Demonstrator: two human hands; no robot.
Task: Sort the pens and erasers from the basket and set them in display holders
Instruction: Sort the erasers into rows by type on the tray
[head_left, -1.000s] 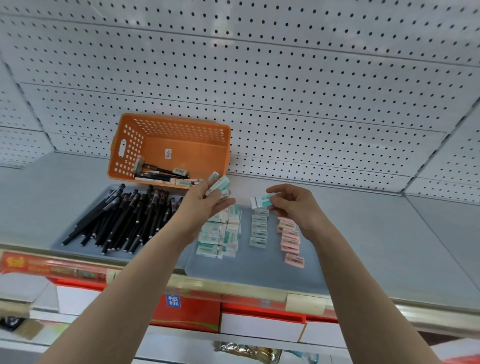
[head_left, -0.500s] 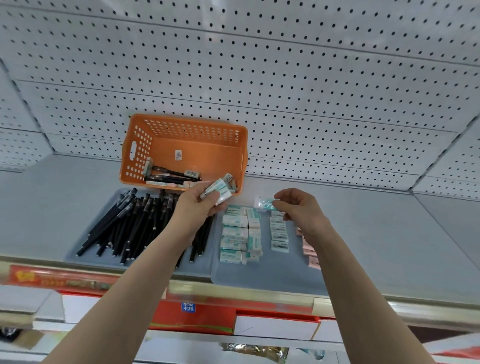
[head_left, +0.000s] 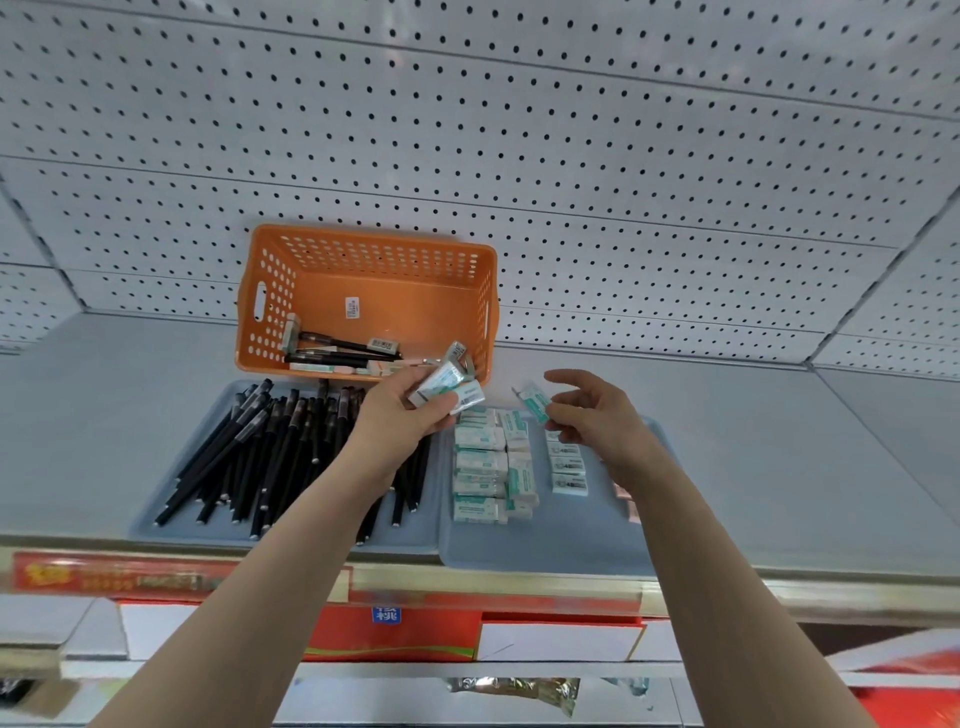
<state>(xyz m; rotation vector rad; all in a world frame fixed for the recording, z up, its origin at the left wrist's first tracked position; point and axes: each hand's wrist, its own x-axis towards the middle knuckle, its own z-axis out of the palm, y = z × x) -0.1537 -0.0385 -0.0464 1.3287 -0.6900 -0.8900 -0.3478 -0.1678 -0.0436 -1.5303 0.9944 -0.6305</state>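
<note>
An orange basket (head_left: 270, 296) stands at the back of the shelf with a few black pens (head_left: 343, 344) and erasers left inside. In front of it a grey tray (head_left: 171, 499) carries many black pens (head_left: 260, 447). A second grey tray (head_left: 550, 551) to its right carries rows of white-and-green erasers (head_left: 480, 467), a column of smaller ones (head_left: 569, 465) and pink ones partly hidden by my right arm. My left hand (head_left: 400, 410) grips a bunch of erasers (head_left: 447, 387) in front of the basket. My right hand (head_left: 587, 410) pinches a single eraser (head_left: 535, 402) above the eraser tray.
A white pegboard wall (head_left: 571, 182) rises behind the grey shelf (head_left: 779, 467). The shelf's front edge carries a gold price rail (head_left: 519, 582). Red and white boxes (head_left: 395, 634) sit on the shelf below.
My right hand with its single eraser has dropped slightly toward the eraser tray and its fingers have spread. My left hand keeps its bunch of erasers near the basket.
</note>
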